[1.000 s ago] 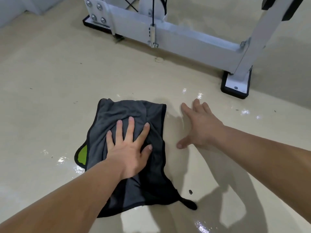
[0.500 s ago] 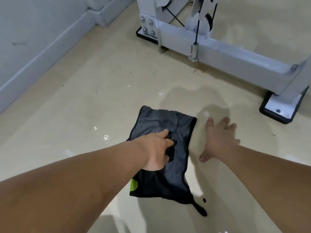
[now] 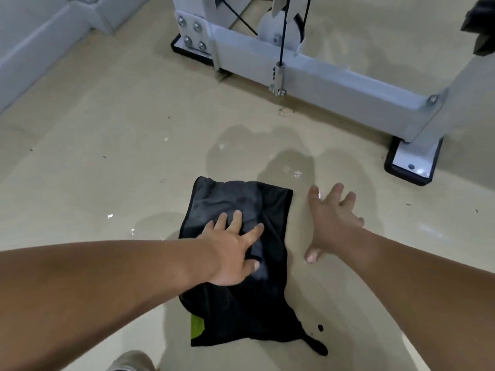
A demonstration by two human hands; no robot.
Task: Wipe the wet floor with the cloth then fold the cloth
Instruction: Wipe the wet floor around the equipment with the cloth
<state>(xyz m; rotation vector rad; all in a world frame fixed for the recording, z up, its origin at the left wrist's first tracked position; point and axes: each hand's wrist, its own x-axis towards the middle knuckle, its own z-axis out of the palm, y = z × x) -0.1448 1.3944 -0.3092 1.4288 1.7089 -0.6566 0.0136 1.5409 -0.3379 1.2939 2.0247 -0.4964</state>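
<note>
Head: left hand (image 3: 230, 253) spread on rumpled dark cloth (image 3: 241, 303); right hand (image 3: 332, 223) splayed on glossy floor (image 3: 107, 170)

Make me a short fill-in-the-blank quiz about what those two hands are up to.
1. The left hand presses flat on a dark ____.
2. The right hand rests, fingers spread, on the bare ____ beside it.
3. The patch at its near left corner is coloured ____.
Missing words: cloth; floor; green.

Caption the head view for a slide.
Left hand presses a dark cloth on the wet floor while the right hand rests flat beside it.
</note>
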